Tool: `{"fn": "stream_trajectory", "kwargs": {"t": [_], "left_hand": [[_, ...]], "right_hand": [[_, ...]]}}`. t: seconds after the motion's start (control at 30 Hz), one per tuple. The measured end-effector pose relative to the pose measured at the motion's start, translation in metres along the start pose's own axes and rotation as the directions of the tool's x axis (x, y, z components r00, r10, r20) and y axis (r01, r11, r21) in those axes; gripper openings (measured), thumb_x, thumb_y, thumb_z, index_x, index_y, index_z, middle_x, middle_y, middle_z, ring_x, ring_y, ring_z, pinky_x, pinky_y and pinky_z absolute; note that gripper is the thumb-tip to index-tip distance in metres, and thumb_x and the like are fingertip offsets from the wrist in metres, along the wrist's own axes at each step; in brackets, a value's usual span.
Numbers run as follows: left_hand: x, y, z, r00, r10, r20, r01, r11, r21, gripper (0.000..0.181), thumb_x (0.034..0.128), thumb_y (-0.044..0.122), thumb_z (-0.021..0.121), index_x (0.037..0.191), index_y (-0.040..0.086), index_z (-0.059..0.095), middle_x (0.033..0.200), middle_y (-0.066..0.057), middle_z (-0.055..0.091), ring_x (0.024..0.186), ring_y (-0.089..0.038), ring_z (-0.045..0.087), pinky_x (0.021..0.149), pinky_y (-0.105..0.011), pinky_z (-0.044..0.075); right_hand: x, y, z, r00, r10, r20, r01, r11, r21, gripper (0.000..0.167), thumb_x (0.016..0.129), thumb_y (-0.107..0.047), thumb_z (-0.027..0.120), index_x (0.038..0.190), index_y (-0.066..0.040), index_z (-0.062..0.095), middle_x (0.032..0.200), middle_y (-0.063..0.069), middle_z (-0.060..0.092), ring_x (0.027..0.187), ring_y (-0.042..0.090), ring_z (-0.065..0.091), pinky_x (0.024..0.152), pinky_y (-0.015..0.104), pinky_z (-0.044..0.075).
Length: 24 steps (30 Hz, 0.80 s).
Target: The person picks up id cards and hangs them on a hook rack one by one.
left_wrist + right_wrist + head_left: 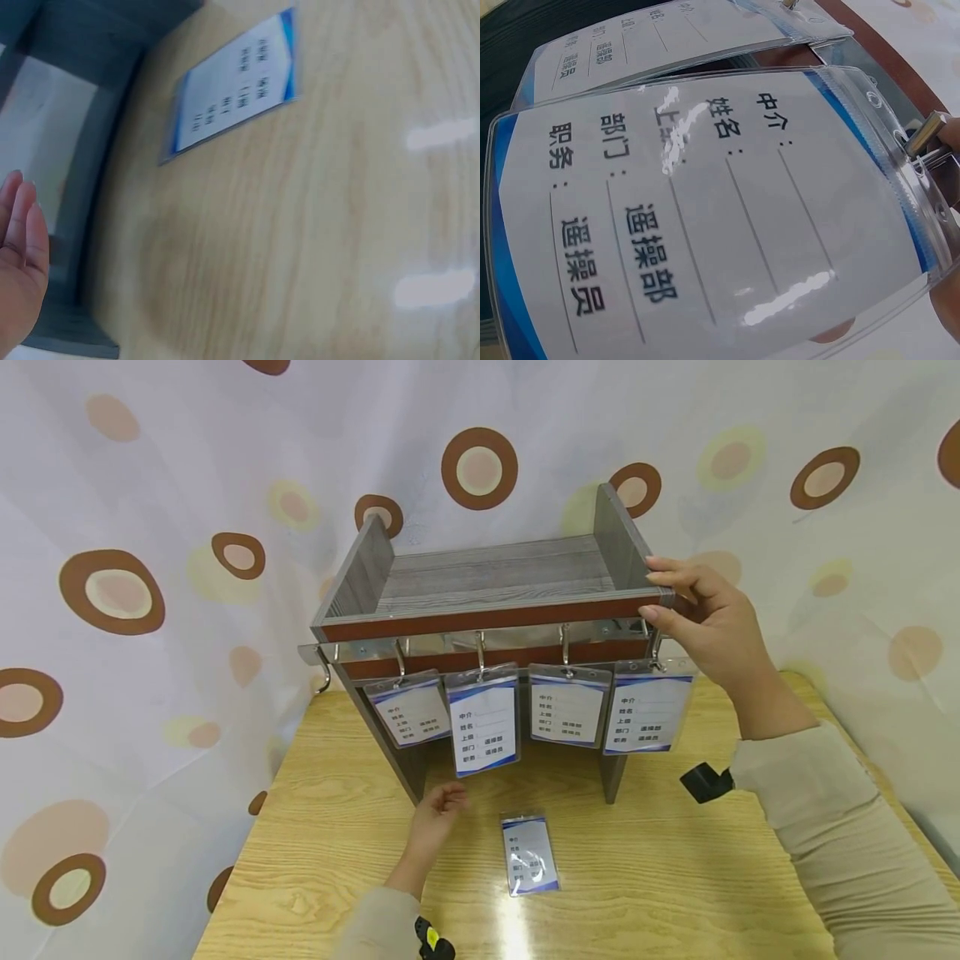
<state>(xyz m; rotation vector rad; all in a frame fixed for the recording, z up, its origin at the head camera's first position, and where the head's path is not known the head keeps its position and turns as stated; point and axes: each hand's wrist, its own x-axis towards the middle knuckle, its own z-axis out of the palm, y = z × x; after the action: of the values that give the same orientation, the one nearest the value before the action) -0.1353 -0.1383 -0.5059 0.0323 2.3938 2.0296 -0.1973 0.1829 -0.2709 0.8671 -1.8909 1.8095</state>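
My right hand (708, 618) grips the front right corner of a grey wood-grain rack (495, 568), thumb on its front edge and fingers at the side panel. Just below it, a clear-sleeved name badge (648, 714) hangs from the rightmost hook (656, 647); the right wrist view shows this badge (705, 217) close up. My left hand (437, 814), slightly blurred, hovers empty near the rack's left leg, fingers loosely bent. Another name badge (530, 856) lies flat on the table to its right, also seen in the left wrist view (236, 82).
More badges hang along the metal hook rail (442, 643): a left one (412, 714), a lower one (486, 727) and one right of centre (567, 706). The leftmost hook (324, 672) bears nothing. A patterned cloth (480, 402) stands behind the wooden table (315, 827).
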Motion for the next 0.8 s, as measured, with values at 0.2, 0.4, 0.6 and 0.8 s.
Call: {"fn": "stream_trajectory", "kwargs": {"t": [0.2, 0.4, 0.6, 0.8], "left_hand": [[-0.002, 0.001, 0.014, 0.998, 0.015, 0.062, -0.014, 1.0, -0.013, 0.024, 0.0775, -0.009, 0.053, 0.1, -0.017, 0.049, 0.096, -0.032, 0.052, 0.084, -0.043, 0.052, 0.069, -0.041, 0.047], [0.001, -0.01, 0.027, 0.997, -0.03, 0.074, 0.025, 0.998, 0.06, 0.029, 0.076, -0.005, 0.057, 0.102, -0.014, 0.05, 0.092, -0.025, 0.056, 0.081, -0.033, 0.056, 0.063, -0.035, 0.048], [0.008, -0.028, 0.037, 0.993, -0.034, 0.116, 0.021, 0.994, 0.11, 0.035, 0.0743, 0.0, 0.063, 0.105, -0.011, 0.049, 0.095, -0.022, 0.054, 0.088, -0.033, 0.052, 0.071, -0.034, 0.046], [0.01, -0.034, 0.044, 0.99, -0.008, 0.141, -0.018, 0.984, 0.179, 0.038, 0.0748, 0.001, 0.063, 0.107, -0.01, 0.048, 0.1, -0.024, 0.051, 0.091, -0.038, 0.05, 0.077, -0.042, 0.043]], "right_hand": [[0.0, 0.0, 0.0, 1.0, 0.003, 0.0, -0.003, 1.0, -0.007, 0.033, 0.078, 0.011, 0.054, 0.109, 0.0, 0.056, 0.123, 0.005, 0.046, 0.087, 0.012, 0.048, 0.055, 0.015, 0.032], [0.0, -0.001, 0.001, 1.0, 0.007, 0.002, -0.007, 1.0, -0.011, 0.033, 0.078, 0.01, 0.054, 0.109, 0.0, 0.056, 0.123, 0.005, 0.046, 0.092, 0.012, 0.047, 0.058, 0.015, 0.033], [0.0, -0.003, 0.002, 1.0, 0.014, -0.016, -0.014, 0.999, -0.03, 0.031, 0.079, 0.011, 0.054, 0.108, 0.0, 0.057, 0.122, 0.004, 0.048, 0.098, 0.013, 0.047, 0.062, 0.015, 0.035], [0.0, -0.003, 0.003, 1.0, 0.015, -0.02, -0.016, 0.999, -0.039, 0.032, 0.078, 0.012, 0.053, 0.108, 0.001, 0.057, 0.122, 0.004, 0.048, 0.099, 0.012, 0.047, 0.061, 0.015, 0.034]]}}
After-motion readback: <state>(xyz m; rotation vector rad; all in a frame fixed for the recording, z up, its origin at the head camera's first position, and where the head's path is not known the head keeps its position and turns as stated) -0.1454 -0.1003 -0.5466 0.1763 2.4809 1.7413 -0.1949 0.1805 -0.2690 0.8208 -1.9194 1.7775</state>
